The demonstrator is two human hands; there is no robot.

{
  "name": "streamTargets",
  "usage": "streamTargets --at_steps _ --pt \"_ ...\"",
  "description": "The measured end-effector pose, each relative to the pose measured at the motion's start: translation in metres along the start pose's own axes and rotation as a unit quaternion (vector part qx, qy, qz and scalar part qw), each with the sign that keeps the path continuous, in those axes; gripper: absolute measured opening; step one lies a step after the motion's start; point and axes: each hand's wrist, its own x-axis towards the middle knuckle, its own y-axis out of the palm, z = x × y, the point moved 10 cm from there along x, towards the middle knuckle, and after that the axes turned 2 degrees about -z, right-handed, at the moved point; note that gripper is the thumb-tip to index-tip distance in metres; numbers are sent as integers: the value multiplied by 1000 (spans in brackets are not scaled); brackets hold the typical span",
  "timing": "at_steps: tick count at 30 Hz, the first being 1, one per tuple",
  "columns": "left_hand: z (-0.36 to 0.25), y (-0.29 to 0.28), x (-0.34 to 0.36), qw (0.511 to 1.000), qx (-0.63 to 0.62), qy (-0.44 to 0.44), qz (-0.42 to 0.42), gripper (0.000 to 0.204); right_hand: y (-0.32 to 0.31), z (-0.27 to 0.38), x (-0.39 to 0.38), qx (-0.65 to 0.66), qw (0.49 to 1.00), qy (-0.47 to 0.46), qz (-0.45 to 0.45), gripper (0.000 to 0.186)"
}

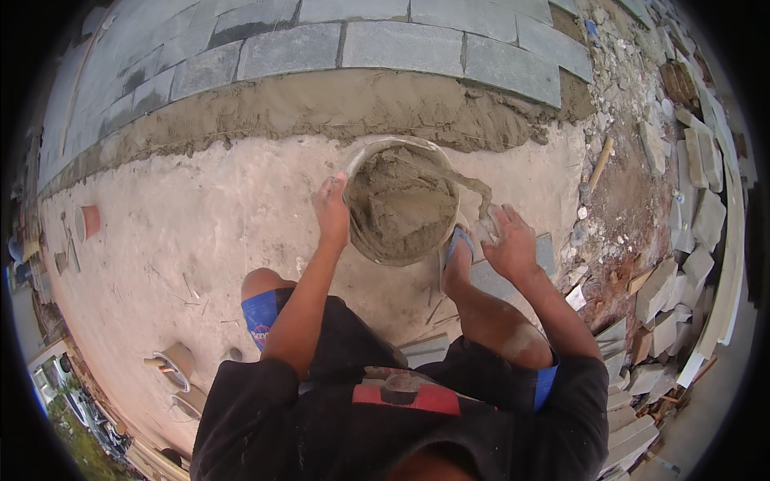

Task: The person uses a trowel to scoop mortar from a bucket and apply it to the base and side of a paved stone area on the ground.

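Observation:
A round bucket [370, 146] stands on the ground between my feet, full of wet grey-brown mortar [405, 216]. My left hand [331, 210] is closed on the bucket's left rim. To the right of the bucket, my right hand [509, 240] is wrapped round the handle of a mortar-caked trowel [480, 187]. The trowel's neck bends over the right rim and its blade lies in the upper part of the mortar, partly coated. Just beyond the bucket runs a strip of spread mortar [305, 104], bordering rows of laid grey paving slabs [401, 46].
Broken slabs [662, 293] and rubble are heaped along the right side. A wooden-handled tool [600, 163] lies nearby. Flat slabs [545, 255] rest by my right foot. At far left sits a reddish pot [88, 221]; a bucket [178, 361] holding a tool is at lower left.

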Motion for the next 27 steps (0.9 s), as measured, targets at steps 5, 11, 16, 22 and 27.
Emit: streamTargets --at_steps 5,11,16,22,27 --pt "18 -2 8 998 -55 -7 -4 36 61 -17 -6 138 968 21 209 42" --pt "10 12 1 997 -71 2 35 44 141 4 1 218 936 -40 273 26" --pt "7 9 -2 997 -76 -22 24 41 145 -1 -5 335 882 13 331 16" --pt "21 0 7 997 -72 -39 14 42 104 0 -17 440 825 27 353 16" --pt "18 -4 11 996 -82 -40 14 43 48 -22 -9 461 832 96 295 22"
